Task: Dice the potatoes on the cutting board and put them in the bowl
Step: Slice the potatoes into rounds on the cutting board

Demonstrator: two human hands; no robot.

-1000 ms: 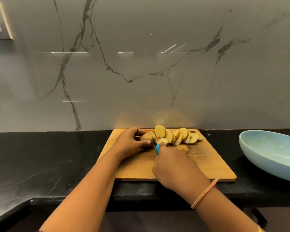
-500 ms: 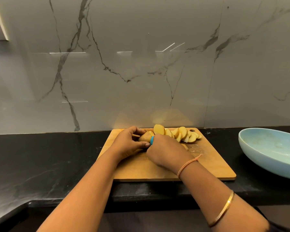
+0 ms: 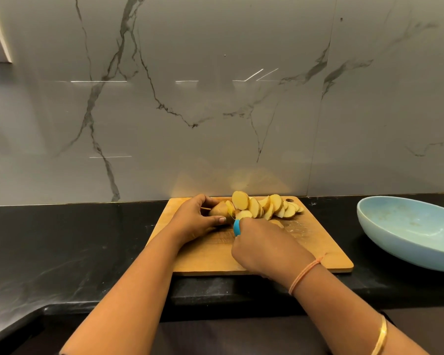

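A wooden cutting board (image 3: 318,252) lies on the black counter. At its far edge my left hand (image 3: 192,219) grips the uncut end of a potato (image 3: 219,209). A row of round potato slices (image 3: 267,207) leans to the right of it. My right hand (image 3: 264,248) grips a knife with a blue handle (image 3: 236,227); the blade is mostly hidden where it meets the potato. A light blue bowl (image 3: 410,231) sits to the right of the board, with nothing in it.
A grey marble wall rises straight behind the board. The black counter (image 3: 75,239) stretches to the left and curves toward me at the lower left. The counter's front edge runs just below the board.
My right hand pushed the knife forward across the potato, then drew back toward me. My left hand kept its grip on the potato end.
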